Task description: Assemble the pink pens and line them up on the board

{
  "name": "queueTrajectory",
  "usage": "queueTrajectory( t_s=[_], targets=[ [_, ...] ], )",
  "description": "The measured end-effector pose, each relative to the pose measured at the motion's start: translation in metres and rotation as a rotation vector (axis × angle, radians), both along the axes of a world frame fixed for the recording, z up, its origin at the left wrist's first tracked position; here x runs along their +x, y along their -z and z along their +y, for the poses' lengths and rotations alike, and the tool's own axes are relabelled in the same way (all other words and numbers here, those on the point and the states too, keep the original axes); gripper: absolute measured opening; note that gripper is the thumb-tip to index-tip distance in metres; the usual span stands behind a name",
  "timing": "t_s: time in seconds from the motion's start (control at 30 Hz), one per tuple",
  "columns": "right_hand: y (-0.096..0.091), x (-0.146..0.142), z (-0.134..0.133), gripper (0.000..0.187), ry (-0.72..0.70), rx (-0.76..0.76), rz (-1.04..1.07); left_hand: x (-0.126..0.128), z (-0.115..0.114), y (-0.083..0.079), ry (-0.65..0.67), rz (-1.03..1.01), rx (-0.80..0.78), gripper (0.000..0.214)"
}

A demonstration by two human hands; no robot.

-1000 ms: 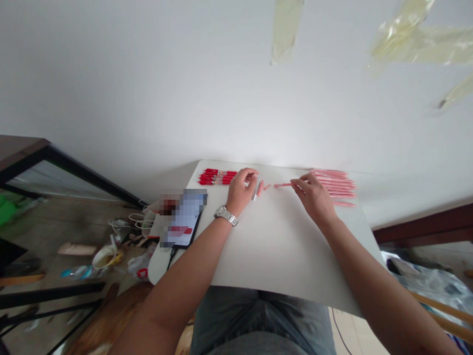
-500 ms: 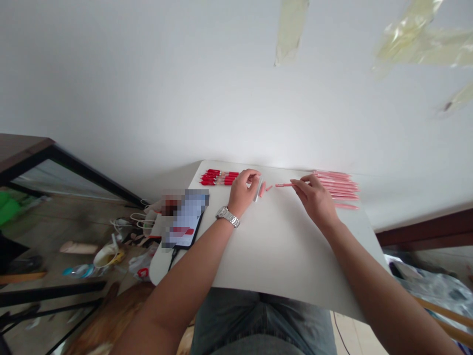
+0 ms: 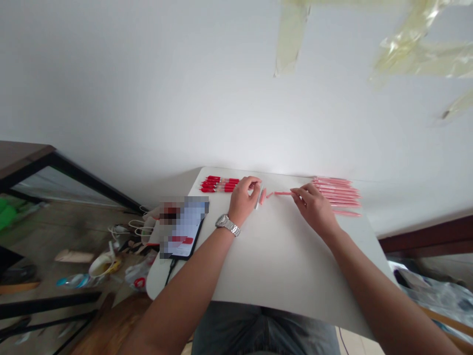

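Observation:
My left hand (image 3: 243, 198), with a metal watch on the wrist, rests on the white table (image 3: 273, 251) with its fingers curled by a thin white tube (image 3: 257, 198); I cannot make out whether it grips it. Two short pink pieces (image 3: 263, 195) lie just right of it. My right hand (image 3: 313, 206) pinches the end of a pink pen barrel (image 3: 283, 193) lying on the table. A row of red pens (image 3: 219, 184) lies left of my left hand. A row of several pink barrels (image 3: 338, 195) lies behind my right hand.
A phone (image 3: 184, 224) with a cable lies at the table's left edge. On the floor to the left are a bowl (image 3: 100, 265), cables and clutter. A dark glass cabinet (image 3: 40, 167) stands far left. A white wall with tape strips (image 3: 291, 34) rises behind the table.
The view has tilted up slightly, so everything sits lower in the picture. Both hands stay in the same places on the table.

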State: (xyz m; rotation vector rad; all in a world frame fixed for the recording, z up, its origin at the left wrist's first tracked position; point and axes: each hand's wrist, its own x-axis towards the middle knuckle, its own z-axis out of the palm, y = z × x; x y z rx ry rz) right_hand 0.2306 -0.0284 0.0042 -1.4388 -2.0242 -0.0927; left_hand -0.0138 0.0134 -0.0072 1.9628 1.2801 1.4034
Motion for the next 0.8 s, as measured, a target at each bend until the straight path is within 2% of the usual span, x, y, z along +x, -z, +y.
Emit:
queueTrajectory(
  t_s=[0.63,0.8],
  targets=[
    [0.0029,-0.0001,0.0006,0.025,-0.081,-0.047,0.141,0.0002,-0.005,-0.0006,0.005,0.269,0.032,0.013],
    [0.002,0.0001,-0.0005,0.023,-0.08,-0.052,0.148,0.0002,-0.0053,-0.0001,-0.005,0.275,0.012,0.011]
  ],
)
